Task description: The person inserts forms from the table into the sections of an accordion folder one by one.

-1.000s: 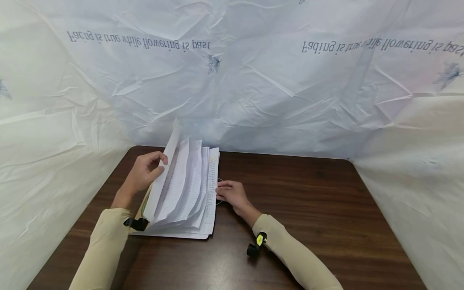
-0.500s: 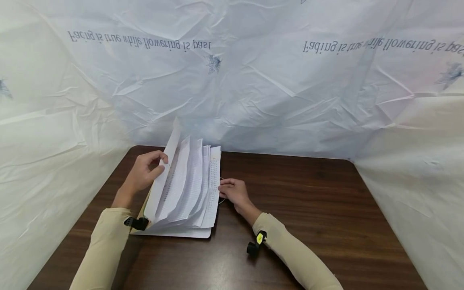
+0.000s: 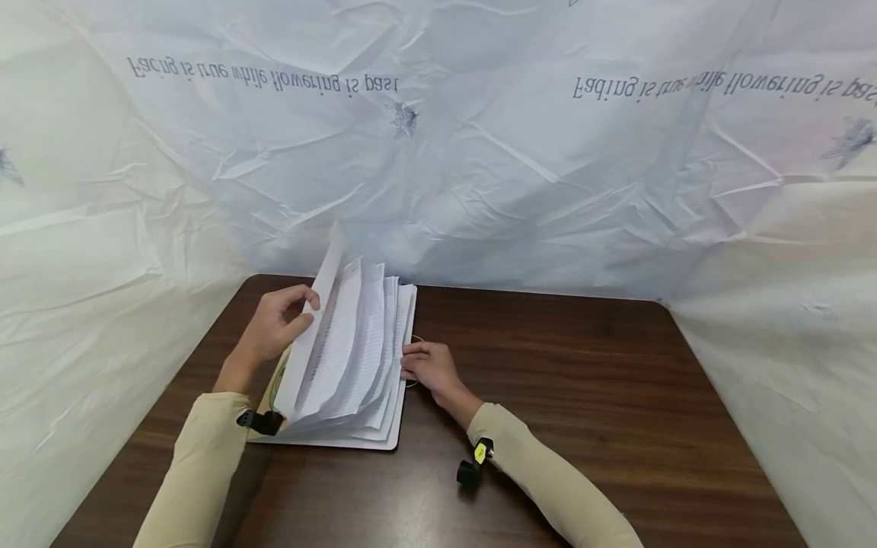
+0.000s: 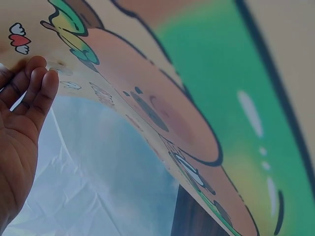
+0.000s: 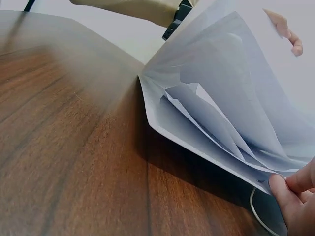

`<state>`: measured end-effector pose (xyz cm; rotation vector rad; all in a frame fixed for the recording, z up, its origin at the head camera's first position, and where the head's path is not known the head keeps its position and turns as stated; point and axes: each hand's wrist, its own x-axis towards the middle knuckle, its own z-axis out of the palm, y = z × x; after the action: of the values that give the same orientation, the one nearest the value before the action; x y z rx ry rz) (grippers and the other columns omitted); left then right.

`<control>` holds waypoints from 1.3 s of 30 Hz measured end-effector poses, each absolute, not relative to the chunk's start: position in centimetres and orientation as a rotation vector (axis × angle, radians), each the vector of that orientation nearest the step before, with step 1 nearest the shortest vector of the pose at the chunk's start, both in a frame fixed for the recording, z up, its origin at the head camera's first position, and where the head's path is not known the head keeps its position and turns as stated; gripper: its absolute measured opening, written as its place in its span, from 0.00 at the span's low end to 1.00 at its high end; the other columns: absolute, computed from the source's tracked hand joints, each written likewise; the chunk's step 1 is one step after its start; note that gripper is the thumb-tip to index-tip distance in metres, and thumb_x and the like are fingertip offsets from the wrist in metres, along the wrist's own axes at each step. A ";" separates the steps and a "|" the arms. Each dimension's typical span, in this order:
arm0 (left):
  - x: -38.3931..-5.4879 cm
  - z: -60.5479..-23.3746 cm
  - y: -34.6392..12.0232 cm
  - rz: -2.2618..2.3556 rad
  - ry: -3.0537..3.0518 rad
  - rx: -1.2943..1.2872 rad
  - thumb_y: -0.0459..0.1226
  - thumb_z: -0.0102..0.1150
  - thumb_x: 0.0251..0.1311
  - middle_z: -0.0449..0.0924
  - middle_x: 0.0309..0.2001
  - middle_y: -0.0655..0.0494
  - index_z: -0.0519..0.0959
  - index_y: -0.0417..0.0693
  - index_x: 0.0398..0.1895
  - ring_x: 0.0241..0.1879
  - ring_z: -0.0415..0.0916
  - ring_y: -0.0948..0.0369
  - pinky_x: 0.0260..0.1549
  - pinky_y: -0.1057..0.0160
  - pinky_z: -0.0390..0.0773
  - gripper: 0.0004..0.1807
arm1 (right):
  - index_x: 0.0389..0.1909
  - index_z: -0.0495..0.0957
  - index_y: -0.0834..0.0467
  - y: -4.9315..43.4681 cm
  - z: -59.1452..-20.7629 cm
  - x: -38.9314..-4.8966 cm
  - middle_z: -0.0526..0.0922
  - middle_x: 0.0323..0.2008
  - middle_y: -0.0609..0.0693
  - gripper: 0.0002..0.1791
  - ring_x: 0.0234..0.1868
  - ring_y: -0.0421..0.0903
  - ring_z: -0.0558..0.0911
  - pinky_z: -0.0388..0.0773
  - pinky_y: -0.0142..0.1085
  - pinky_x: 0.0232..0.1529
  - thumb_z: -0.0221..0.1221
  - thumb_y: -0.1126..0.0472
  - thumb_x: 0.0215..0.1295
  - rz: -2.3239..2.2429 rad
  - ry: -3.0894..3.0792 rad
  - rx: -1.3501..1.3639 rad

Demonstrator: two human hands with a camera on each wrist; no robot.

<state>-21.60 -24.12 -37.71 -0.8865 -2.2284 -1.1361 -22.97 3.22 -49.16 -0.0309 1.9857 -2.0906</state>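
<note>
A folder with a cartoon-printed cover (image 4: 197, 113) lies at the left of the table, its cover lifted. My left hand (image 3: 274, 326) holds the cover's edge between thumb and fingers. Inside, several loose printed sheets (image 3: 352, 342) fan upward, white with rows of small text. My right hand (image 3: 433, 369) is at the folder's right edge; in the right wrist view its thumb and fingers pinch the sheets' edge (image 5: 266, 169) just above the back cover (image 5: 187, 145). A thin pale elastic loop (image 5: 253, 206) sticks out beside that hand.
The dark wood table (image 3: 562, 396) extends to the right of the folder. Wrinkled white sheeting (image 3: 507, 190) with printed lettering hangs behind the table and along its sides. Small black cameras (image 3: 469, 472) sit on both wrists.
The right hand moves slightly right, then back left, and the sheets' right edge shifts with it, now nearer the folder's edge. The left hand and lifted cover stay nearly still.
</note>
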 end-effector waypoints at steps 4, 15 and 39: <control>-22.8 -39.2 -25.0 -1.126 -2.231 -0.874 0.21 0.52 0.53 0.74 0.30 0.52 0.78 0.33 0.34 0.27 0.65 0.64 0.25 0.66 0.66 0.07 | 0.49 0.81 0.72 3.0 -49.4 -23.2 0.86 0.37 0.57 0.13 0.34 0.41 0.84 0.85 0.36 0.38 0.60 0.75 0.64 -2.100 1.973 -0.033; -24.2 -40.9 -25.8 -1.163 -2.220 -0.895 0.26 0.54 0.56 0.75 0.32 0.58 0.79 0.44 0.36 0.27 0.66 0.64 0.23 0.66 0.66 0.09 | 0.46 0.82 0.72 2.7 -49.5 -23.7 0.86 0.29 0.55 0.11 0.24 0.42 0.84 0.84 0.34 0.31 0.62 0.74 0.64 -2.094 1.972 -0.049; -24.4 -41.2 -25.5 -1.143 -2.278 -0.895 0.24 0.54 0.58 0.73 0.30 0.57 0.78 0.43 0.37 0.27 0.66 0.65 0.26 0.68 0.67 0.08 | 0.49 0.86 0.58 6.5 -48.8 -23.7 0.89 0.39 0.50 0.16 0.35 0.41 0.84 0.80 0.36 0.40 0.69 0.58 0.62 -1.481 2.739 -0.581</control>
<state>-24.43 -25.52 -41.22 -0.8950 -2.2780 -1.1434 -23.74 6.46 -48.80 -0.5809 2.7392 -1.4810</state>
